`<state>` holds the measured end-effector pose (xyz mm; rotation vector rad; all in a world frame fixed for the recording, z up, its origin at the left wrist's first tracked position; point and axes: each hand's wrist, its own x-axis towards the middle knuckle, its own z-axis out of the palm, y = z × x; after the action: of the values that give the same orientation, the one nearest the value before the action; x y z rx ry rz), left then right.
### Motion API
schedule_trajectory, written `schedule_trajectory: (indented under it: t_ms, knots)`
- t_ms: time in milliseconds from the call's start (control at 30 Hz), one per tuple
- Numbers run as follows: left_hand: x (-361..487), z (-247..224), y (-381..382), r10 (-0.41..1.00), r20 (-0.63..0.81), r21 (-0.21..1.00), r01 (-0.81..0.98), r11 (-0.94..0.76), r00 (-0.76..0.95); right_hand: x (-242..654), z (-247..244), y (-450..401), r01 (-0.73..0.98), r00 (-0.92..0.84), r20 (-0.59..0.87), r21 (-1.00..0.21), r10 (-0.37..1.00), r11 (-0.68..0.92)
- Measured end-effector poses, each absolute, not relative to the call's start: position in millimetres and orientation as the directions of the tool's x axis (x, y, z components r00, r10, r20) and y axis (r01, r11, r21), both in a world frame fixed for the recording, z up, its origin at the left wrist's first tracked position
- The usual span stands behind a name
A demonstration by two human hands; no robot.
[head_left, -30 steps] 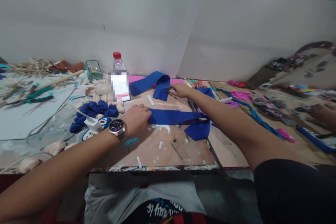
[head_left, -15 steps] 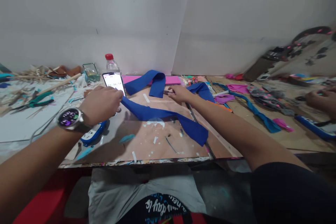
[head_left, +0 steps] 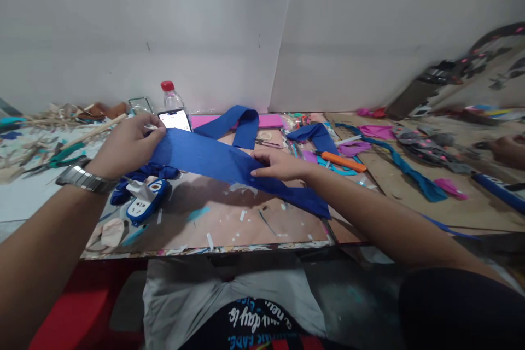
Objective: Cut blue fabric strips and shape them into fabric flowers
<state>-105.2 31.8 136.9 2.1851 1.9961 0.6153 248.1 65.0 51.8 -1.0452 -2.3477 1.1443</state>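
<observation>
We were in what looked like a craft workshop, since the stained, scrap-littered bench (head_left: 229, 224) held teal-handled pliers (head_left: 68, 152), a heap of thin wooden sticks (head_left: 53, 116), an orange cutter (head_left: 343, 162), blue fabric strips (head_left: 200, 154) and crumpled pink cloth (head_left: 375, 132).

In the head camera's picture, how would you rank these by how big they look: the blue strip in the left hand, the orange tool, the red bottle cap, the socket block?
1. blue strip
2. socket block, though its nearness to the camera may flatter it
3. orange tool
4. red bottle cap
</observation>
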Motion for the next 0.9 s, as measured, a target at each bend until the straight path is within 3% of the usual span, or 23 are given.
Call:
schedule_trajectory:
  t_ms: [133,333,600,900]
  knots:
    - [-112,141,27,0.945,0.315,0.112,0.986,-0.127,0.086,259,43,72,0.521,-0.618,-0.094,-0.792,0.780,0.317]
    - [-116,138,33,0.959,0.270,-0.156,0.987,-0.044,0.085,277,32,80,0.550,-0.587,-0.183,-0.805,0.789,0.222]
    - [-136,139,41,0.985,0.165,-0.206,0.979,-0.016,0.051,304,23,89,0.613,-0.541,-0.234,-0.767,0.808,0.188]
    - [-164,132,61,0.995,0.104,-0.324,0.945,0.033,0.001,296,19,88,0.643,-0.473,-0.047,-0.701,0.880,0.308]
